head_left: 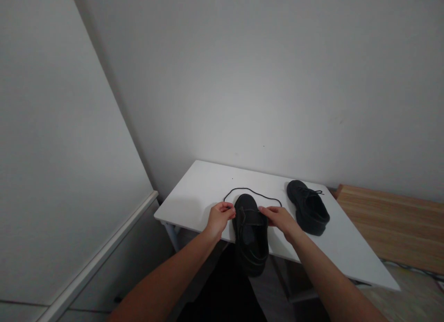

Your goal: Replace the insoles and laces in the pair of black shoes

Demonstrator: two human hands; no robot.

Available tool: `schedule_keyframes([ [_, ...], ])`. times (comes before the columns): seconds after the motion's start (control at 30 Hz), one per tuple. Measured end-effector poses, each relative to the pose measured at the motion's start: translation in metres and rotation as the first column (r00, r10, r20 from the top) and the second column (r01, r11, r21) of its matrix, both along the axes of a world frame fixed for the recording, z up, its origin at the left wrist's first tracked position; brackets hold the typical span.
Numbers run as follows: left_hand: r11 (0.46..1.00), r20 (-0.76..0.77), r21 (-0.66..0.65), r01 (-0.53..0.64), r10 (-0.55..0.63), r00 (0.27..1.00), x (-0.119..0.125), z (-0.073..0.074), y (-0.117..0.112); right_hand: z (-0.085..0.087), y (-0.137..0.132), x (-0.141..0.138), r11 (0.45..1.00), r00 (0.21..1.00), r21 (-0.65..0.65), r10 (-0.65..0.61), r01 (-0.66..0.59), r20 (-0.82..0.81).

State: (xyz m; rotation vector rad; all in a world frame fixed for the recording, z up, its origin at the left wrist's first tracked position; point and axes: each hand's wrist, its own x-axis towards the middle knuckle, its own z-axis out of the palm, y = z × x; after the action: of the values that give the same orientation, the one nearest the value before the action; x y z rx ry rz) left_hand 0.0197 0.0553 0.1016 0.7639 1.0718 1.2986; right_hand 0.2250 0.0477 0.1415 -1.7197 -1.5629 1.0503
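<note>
A black shoe (248, 236) without a tied bow points away from me, its toe over the white table (204, 183) and its heel jutting past the front edge. A black shoelace (255, 191) curves across the tabletop beyond the toe, running from one hand to the other. My left hand (219, 216) is closed in a pinch on the lace, just left of the shoe. On the other side, the fingertips of my right hand (279, 218) are pinched together at the shoe's upper edge. The lace passes behind this hand, and the exact grip is partly hidden.
A second black shoe (308, 208), laced with a bow, stands on the table to the right. Behind the table rises a white wall (249, 90). A wooden board (391, 225) lies at the right, and a white panel (62, 151) borders the left.
</note>
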Motion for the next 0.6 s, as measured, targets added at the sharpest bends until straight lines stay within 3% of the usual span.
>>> schedule_keyframes([
  [0.1,1.0,-0.015,0.002,0.02,-0.02,1.0,0.004,0.001,0.003,0.009,0.009,-0.002,0.994,0.949,0.025,0.09,-0.102,0.304],
  [0.3,0.999,-0.113,0.012,0.042,-0.041,0.993,0.01,0.006,0.006,0.026,0.017,-0.023,0.971,0.774,0.011,0.186,-0.241,0.605],
  [0.47,0.997,-0.142,0.003,0.077,-0.075,0.987,0.01,0.01,0.006,0.036,0.009,-0.038,0.971,0.619,-0.016,0.165,-0.238,0.768],
  [0.6,0.996,-0.151,0.006,0.085,-0.083,0.985,0.009,0.013,0.005,0.043,-0.002,-0.046,0.968,0.561,0.074,0.075,-0.238,0.825],
])
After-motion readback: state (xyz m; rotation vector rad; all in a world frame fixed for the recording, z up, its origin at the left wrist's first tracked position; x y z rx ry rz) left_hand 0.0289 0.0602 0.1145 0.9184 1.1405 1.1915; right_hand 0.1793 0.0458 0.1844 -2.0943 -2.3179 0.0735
